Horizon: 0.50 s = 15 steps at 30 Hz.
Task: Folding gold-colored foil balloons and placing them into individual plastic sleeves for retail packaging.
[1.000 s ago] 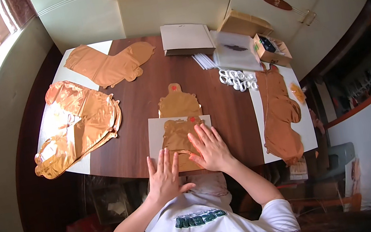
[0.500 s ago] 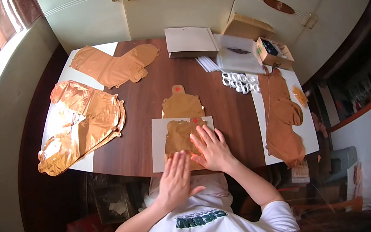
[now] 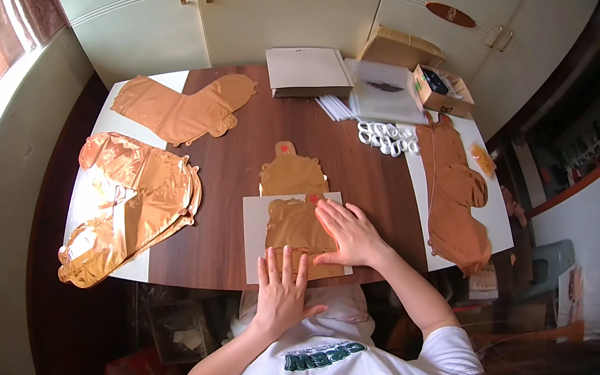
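A white card (image 3: 253,232) lies at the table's near edge with a flat gold foil balloon (image 3: 290,223) over it. More gold foil (image 3: 291,171) with a red mark at its tip sticks out beyond the card's far edge; I cannot tell whether it is the same piece. My right hand (image 3: 353,236) rests flat on the right side of the foil and card, fingers stretched out. My left hand (image 3: 280,295) has its fingers spread on the near edge of the card and foil. Neither hand grips anything.
Shiny gold foil balloons (image 3: 143,207) lie piled at the left, with a duller flat one (image 3: 185,107) behind. Another flat balloon (image 3: 452,197) lies at the right. White ribbon coils (image 3: 387,137), a grey-white box (image 3: 308,72) and an open carton (image 3: 442,90) stand at the back.
My left hand has moved slightly left, its fingers now spread and set down where they were blurred and closer together. My right hand has shifted slightly right on the foil.
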Each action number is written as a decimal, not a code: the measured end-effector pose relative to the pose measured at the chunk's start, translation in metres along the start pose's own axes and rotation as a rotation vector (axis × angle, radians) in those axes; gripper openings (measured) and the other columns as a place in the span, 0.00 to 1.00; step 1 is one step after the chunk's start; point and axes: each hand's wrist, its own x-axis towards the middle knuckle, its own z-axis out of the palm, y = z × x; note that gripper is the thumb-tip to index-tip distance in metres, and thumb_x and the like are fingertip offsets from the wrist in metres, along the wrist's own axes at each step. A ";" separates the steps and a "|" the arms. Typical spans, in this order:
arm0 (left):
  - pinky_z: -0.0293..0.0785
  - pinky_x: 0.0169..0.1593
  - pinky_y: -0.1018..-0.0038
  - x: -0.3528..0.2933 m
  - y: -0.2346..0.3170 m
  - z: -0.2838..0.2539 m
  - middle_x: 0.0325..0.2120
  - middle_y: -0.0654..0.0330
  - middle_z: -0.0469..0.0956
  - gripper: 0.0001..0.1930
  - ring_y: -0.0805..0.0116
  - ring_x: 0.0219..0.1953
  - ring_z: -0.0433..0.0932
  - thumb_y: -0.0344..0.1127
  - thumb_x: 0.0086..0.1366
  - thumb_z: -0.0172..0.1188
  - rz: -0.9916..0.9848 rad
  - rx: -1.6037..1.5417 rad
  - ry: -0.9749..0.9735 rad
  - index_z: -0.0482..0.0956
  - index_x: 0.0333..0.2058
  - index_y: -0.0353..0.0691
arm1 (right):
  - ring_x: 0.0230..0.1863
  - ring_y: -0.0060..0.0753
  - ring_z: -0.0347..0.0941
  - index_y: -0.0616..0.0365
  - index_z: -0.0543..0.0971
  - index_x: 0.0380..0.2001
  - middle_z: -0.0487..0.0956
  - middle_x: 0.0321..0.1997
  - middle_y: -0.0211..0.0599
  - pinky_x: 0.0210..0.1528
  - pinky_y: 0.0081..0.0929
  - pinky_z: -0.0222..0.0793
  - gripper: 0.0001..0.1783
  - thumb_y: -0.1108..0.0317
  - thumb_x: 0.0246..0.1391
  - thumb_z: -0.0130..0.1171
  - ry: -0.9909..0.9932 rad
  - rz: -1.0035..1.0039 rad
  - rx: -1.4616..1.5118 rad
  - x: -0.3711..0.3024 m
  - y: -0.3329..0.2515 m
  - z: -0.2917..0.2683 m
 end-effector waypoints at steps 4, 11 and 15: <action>0.38 0.62 0.39 0.001 0.000 -0.002 0.61 0.38 0.50 0.54 0.31 0.63 0.44 0.76 0.44 0.50 0.004 -0.008 -0.003 0.56 0.62 0.39 | 0.70 0.40 0.45 0.57 0.56 0.63 0.53 0.69 0.39 0.67 0.46 0.41 0.49 0.31 0.49 0.44 0.012 0.053 -0.032 0.005 0.017 0.008; 0.39 0.62 0.40 0.001 0.002 -0.003 0.61 0.38 0.52 0.54 0.31 0.63 0.45 0.76 0.45 0.49 0.004 0.028 0.017 0.56 0.62 0.39 | 0.67 0.43 0.51 0.57 0.61 0.60 0.61 0.65 0.37 0.64 0.46 0.46 0.41 0.38 0.52 0.49 0.075 0.117 -0.079 0.029 0.047 0.008; 0.38 0.62 0.41 0.000 0.002 -0.003 0.61 0.36 0.50 0.56 0.30 0.63 0.42 0.76 0.44 0.50 0.003 0.012 0.010 0.54 0.62 0.36 | 0.56 0.38 0.62 0.54 0.73 0.37 0.71 0.50 0.36 0.52 0.45 0.57 0.23 0.46 0.48 0.59 0.151 0.257 0.074 0.043 0.043 0.003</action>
